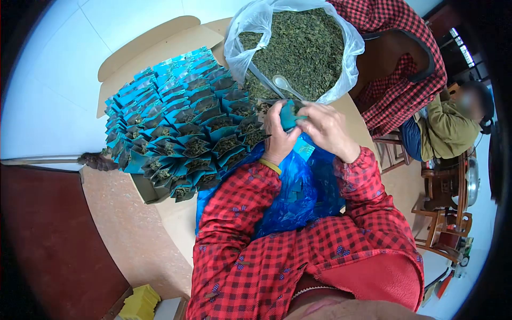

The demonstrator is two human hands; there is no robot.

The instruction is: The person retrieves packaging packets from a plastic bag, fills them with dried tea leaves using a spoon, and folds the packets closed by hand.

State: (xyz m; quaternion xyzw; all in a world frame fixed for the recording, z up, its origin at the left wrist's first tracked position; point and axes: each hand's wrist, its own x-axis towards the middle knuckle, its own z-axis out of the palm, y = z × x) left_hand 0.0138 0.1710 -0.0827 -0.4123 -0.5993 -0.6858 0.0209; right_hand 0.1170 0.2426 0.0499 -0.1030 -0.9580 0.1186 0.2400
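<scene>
A small teal packet is between my two hands, in front of my chest. My left hand is closed around its left side. My right hand pinches its right edge with bent fingers. Just beyond them, a clear plastic bag holds dark green dried leaves, which look like tea. A white spoon lies on the leaves. Beneath my hands is a blue plastic bag with small teal packets in it; one packet shows near its top.
Left of my hands, many teal packets filled with leaves stand upright in rows in a cardboard box. A chair with red checked cloth stands at the upper right. Farther right sits another person. Yellow packs lie at lower left.
</scene>
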